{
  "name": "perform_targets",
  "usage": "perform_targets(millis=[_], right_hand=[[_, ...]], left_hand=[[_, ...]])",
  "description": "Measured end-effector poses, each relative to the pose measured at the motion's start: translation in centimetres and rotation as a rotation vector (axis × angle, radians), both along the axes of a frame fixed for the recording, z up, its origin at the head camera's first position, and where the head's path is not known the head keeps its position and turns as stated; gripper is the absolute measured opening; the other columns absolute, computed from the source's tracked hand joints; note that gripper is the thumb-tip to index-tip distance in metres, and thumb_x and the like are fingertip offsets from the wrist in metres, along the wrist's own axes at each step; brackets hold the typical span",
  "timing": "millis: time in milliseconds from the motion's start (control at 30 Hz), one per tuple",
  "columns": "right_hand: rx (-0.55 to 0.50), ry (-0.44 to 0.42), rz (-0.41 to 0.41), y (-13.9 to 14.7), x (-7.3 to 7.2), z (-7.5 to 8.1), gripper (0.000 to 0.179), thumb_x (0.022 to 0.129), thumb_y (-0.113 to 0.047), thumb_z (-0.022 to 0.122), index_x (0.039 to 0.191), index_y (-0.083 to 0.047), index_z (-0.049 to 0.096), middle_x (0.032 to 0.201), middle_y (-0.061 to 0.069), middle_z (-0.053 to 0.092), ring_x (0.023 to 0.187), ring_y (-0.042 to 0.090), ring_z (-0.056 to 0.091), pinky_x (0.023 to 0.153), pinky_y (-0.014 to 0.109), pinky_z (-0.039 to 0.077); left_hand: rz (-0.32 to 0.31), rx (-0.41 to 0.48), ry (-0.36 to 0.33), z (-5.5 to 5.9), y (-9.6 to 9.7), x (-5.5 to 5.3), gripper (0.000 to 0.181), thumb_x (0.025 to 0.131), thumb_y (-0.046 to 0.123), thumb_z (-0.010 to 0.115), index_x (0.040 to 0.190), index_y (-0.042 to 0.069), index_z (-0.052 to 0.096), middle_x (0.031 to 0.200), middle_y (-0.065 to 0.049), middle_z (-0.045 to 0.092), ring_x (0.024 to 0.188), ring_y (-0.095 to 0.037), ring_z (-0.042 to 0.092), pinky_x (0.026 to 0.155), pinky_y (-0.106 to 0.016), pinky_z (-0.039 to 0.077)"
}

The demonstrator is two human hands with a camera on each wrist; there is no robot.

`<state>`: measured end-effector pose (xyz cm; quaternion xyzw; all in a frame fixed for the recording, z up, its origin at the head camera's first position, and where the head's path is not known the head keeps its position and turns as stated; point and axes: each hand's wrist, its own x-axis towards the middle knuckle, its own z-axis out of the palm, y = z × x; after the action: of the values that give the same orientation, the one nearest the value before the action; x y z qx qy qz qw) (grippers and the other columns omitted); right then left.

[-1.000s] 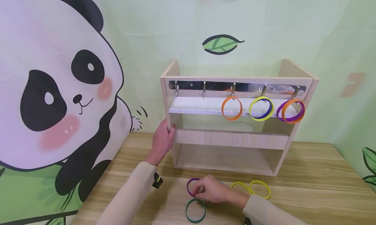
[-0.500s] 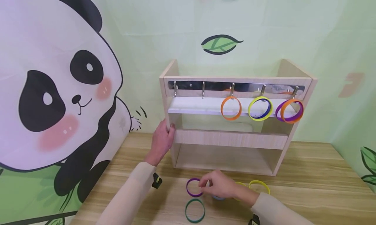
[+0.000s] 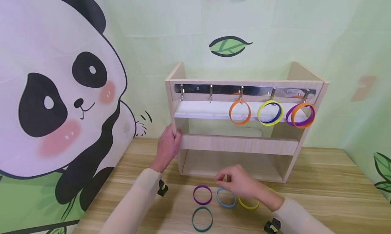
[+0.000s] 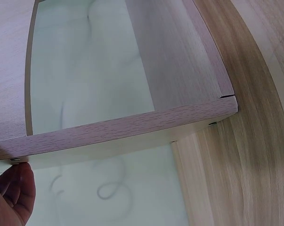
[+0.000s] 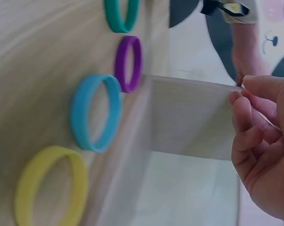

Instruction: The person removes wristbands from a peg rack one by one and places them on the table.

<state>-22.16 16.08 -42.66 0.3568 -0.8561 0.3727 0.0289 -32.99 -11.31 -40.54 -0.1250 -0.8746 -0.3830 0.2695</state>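
Observation:
My left hand (image 3: 168, 144) grips the left side panel of a small wooden shelf (image 3: 239, 144); in the left wrist view its curled fingers (image 4: 24, 188) meet the panel. My right hand (image 3: 239, 180) hovers in front of the shelf's base, fingers loosely bent and nothing between them. Below it on the table lie a light blue wristband (image 3: 217, 199) and a yellow wristband (image 3: 248, 207). A second yellow one is mostly hidden behind the right wrist. Left of these are a purple wristband (image 3: 194, 196) and a green wristband (image 3: 193, 221).
A metal hook rail (image 3: 224, 89) runs across the shelf's top. Its two left hooks are bare. An orange wristband (image 3: 230, 115) hangs mid-rail, then a yellow and dark blue pair, then a purple and orange pair at the right. A panda-printed backdrop (image 3: 146, 57) stands behind the wooden table (image 3: 323, 173).
My right hand has lifted away from the purple wristband and moved up and right, uncovering the blue one. The left hand stays on the shelf.

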Motion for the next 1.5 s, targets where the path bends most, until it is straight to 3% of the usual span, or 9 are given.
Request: perform_targets(millis=[167, 500, 1033, 1333, 1500], right_hand=[[-0.012, 0.106, -0.066, 0.7, 0.1, 2.1, 0.006, 0.092, -0.001, 0.078, 0.094, -0.005, 0.081, 0.085, 0.002, 0.077, 0.057, -0.005, 0.046, 0.051, 0.021, 0.045], [-0.037, 0.21, -0.237, 2.0, 0.6, 6.4, 0.003, 0.093, -0.003, 0.079, 0.094, -0.005, 0.08, 0.081, -0.002, 0.072, 0.061, 0.0, 0.047, 0.052, 0.023, 0.043], [-0.159, 0.52, -0.354, 4.1, 0.2, 12.4, 0.013, 0.083, 0.005, 0.085, 0.093, -0.001, 0.08, 0.067, -0.002, 0.065, 0.055, 0.005, 0.047, 0.05, 0.018, 0.037], [-0.127, 0.562, -0.466, 4.6, -0.3, 15.1, 0.012, 0.085, 0.004, 0.084, 0.097, 0.001, 0.08, 0.073, 0.007, 0.07, 0.054, 0.013, 0.049, 0.05, 0.02, 0.037], [-0.127, 0.541, -0.508, 4.7, -0.5, 16.1, 0.016, 0.088, -0.002, 0.084, 0.103, 0.002, 0.08, 0.078, 0.012, 0.071, 0.057, 0.017, 0.052, 0.052, 0.019, 0.037]], left_hand=[[0.002, 0.008, 0.013, 0.0, 0.0, 0.1, 0.035, 0.105, 0.025, 0.047, 0.119, -0.004, 0.061, 0.108, -0.025, 0.067, 0.098, -0.042, 0.068, 0.083, -0.059, 0.059], [-0.009, 0.018, -0.001, 0.0, 0.0, 0.1, 0.033, 0.107, 0.025, 0.047, 0.119, -0.003, 0.061, 0.11, -0.025, 0.067, 0.101, -0.041, 0.068, 0.085, -0.058, 0.059], [-0.015, 0.01, -0.027, 0.1, 0.0, 0.1, 0.035, 0.108, 0.024, 0.046, 0.124, -0.003, 0.06, 0.114, -0.024, 0.066, 0.103, -0.04, 0.067, 0.087, -0.057, 0.06], [-0.012, 0.008, -0.014, 0.2, 0.0, 0.2, 0.035, 0.108, 0.023, 0.047, 0.124, -0.004, 0.061, 0.114, -0.025, 0.067, 0.103, -0.041, 0.068, 0.087, -0.057, 0.06], [-0.009, 0.009, -0.011, 0.2, 0.1, 0.2, 0.034, 0.107, 0.023, 0.047, 0.123, -0.003, 0.061, 0.112, -0.024, 0.067, 0.101, -0.041, 0.068, 0.086, -0.057, 0.06]])
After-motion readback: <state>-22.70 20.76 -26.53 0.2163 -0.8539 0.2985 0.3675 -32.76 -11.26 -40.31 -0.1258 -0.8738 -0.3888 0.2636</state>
